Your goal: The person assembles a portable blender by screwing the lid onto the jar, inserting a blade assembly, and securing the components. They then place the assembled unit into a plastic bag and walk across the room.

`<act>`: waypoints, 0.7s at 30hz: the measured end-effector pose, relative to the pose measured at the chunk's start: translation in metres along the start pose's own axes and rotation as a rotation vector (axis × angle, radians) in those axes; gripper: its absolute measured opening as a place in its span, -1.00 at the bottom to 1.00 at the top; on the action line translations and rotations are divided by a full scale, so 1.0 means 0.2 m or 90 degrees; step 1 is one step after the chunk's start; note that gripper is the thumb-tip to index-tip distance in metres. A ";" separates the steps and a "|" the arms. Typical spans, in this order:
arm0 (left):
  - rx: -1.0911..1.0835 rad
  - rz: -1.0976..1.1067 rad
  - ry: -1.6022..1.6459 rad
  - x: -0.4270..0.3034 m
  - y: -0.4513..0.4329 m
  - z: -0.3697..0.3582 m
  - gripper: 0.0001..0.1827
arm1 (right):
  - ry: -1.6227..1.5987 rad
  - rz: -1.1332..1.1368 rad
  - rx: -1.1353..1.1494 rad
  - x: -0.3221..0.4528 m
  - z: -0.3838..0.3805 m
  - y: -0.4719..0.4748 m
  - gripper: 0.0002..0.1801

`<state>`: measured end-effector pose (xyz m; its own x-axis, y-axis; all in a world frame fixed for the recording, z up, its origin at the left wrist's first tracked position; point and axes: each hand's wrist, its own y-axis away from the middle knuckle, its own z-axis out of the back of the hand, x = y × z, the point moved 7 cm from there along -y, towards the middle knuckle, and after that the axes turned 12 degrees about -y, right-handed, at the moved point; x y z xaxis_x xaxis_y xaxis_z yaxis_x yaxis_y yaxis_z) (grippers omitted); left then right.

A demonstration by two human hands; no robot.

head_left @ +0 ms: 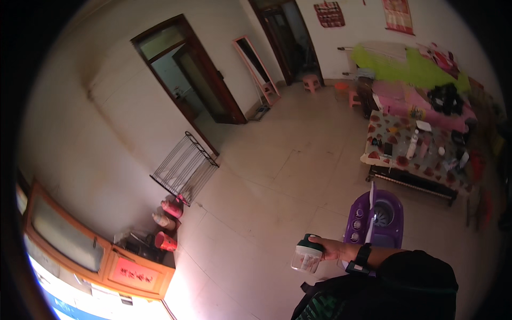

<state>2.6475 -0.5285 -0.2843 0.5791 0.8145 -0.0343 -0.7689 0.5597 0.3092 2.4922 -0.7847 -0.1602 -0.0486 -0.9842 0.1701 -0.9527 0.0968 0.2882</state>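
Observation:
My right hand (331, 249) grips a small food chopper (307, 253) by its dark green top. The chopper has a white collar and a clear cup, with a pale shaft showing inside. It is held up above the tiled floor, and the fingers behind it are partly hidden. A watch-like device on a black strap (362, 258) circles the right wrist. Just beyond my forearm stands a purple mini washing machine (394, 230) with its lid raised, its round tub and several knobs showing. My left hand is out of view.
A low table (396, 140) with a patterned cloth carries bottles and a phone. Behind it is a sofa with pink and green covers (392, 68). A black metal rack (184, 168), thermos flasks (172, 209) and a wooden door (64, 228) line the left side.

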 end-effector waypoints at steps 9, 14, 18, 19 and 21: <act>0.014 -0.016 -0.042 0.02 -0.85 0.17 -0.51 | 0.003 0.130 -0.077 0.41 0.04 -0.29 -0.44; 0.037 -0.022 -0.058 0.03 -1.35 0.15 -0.52 | -0.237 0.279 -0.156 0.66 0.13 -0.45 -0.57; 0.061 -0.035 -0.096 0.10 -1.80 0.13 -0.53 | -0.195 0.365 -0.191 0.96 0.09 -0.72 -0.54; 0.063 -0.043 -0.109 0.13 -1.92 0.13 -0.53 | -0.171 0.378 -0.197 1.02 0.06 -0.80 -0.53; 0.065 -0.064 -0.156 0.22 -2.16 0.16 -0.53 | -0.138 0.403 -0.187 1.18 -0.03 -0.98 -0.49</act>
<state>3.0148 -0.7394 -0.3896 0.7090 0.6873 0.1579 -0.6803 0.6076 0.4098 2.6694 -1.0341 -0.1702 -0.6508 -0.7306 0.2066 -0.6037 0.6629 0.4429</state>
